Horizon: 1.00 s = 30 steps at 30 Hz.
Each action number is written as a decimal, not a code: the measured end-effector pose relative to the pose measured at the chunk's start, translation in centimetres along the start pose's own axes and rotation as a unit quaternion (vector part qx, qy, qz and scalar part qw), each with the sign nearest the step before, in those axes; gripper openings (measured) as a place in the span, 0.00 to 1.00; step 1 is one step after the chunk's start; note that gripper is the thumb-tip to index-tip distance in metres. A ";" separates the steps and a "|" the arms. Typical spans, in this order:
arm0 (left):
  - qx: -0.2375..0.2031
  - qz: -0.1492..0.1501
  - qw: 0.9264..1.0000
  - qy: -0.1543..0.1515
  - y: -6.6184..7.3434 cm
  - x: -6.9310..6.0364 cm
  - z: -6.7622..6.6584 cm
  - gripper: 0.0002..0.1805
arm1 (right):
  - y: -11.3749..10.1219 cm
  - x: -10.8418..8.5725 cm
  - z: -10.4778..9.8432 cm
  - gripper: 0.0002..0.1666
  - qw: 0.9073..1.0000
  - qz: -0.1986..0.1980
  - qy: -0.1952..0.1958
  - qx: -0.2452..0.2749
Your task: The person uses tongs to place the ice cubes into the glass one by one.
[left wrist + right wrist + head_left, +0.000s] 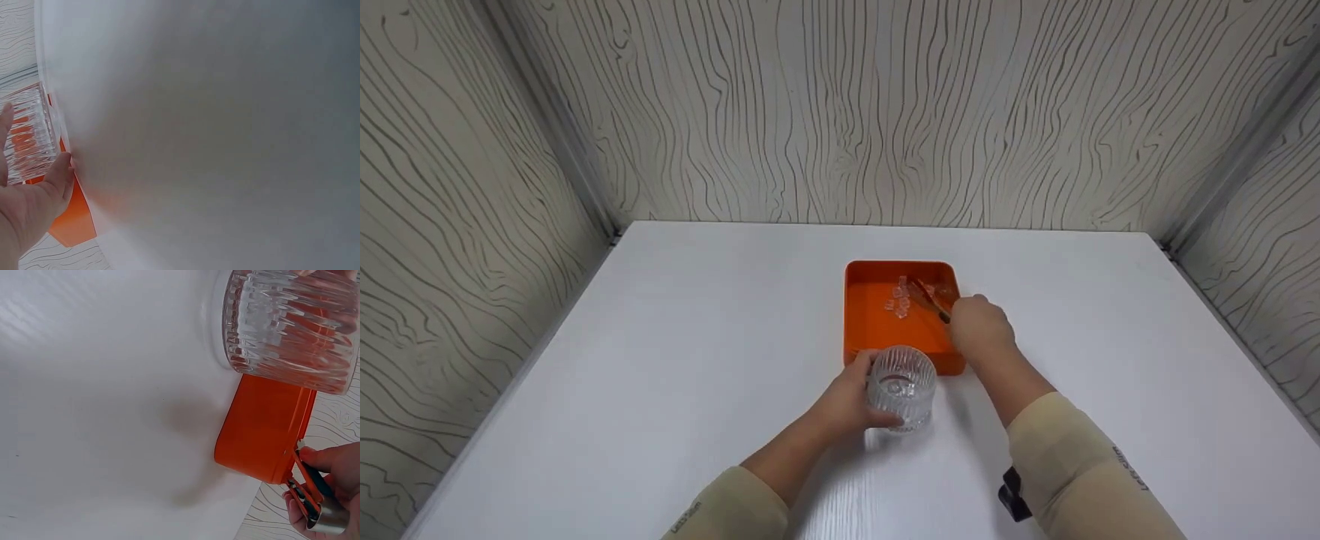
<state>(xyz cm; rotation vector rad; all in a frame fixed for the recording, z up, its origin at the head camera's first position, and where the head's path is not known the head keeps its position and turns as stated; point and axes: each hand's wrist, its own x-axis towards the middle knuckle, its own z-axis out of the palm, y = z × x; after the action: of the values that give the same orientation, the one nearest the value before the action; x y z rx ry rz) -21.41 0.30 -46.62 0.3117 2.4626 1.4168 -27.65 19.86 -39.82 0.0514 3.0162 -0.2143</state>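
A clear ribbed glass (906, 394) stands upright just in front of the orange tray (870, 334). My left hand (840, 405) grips it from the left, thumb at the near side and fingers at the far side. Inside the tray, toward its far right, lie several small clear pieces (901, 296) like ice cubes. My right hand (981, 330) holds metal tongs (332, 517) over the tray's right wall, their tips down among the pieces. Whether the tips have hold of a piece is too small to tell. Orange and dark inner faces show on the tongs in the right wrist view.
The tray rests on a white table (697, 337). A patterned wall (840, 112) rises behind the table, with side panels left and right. Beside my right sleeve (1080, 457) there is a small black object (1014, 495).
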 end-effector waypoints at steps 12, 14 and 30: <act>0.001 -0.008 1.000 -0.001 0.0 0.0 0.0 0.43 | 0.2 0.8 0.8 0.19 0.999 -0.027 -0.015 0.011; 0.005 -0.004 1.000 -0.001 0.0 0.0 -0.1 0.43 | -0.1 0.7 0.9 0.19 0.999 -0.028 -0.017 0.024; 0.020 0.024 0.999 -0.004 -0.4 0.2 -0.2 0.43 | -0.5 0.1 0.6 0.07 0.998 -0.044 0.030 -0.021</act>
<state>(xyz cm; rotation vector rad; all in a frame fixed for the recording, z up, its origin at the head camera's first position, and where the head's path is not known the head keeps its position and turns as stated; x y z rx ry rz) -21.64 0.01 -46.95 0.3882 2.4955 1.3825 -27.74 19.27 -40.36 -0.0807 3.0841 -0.1591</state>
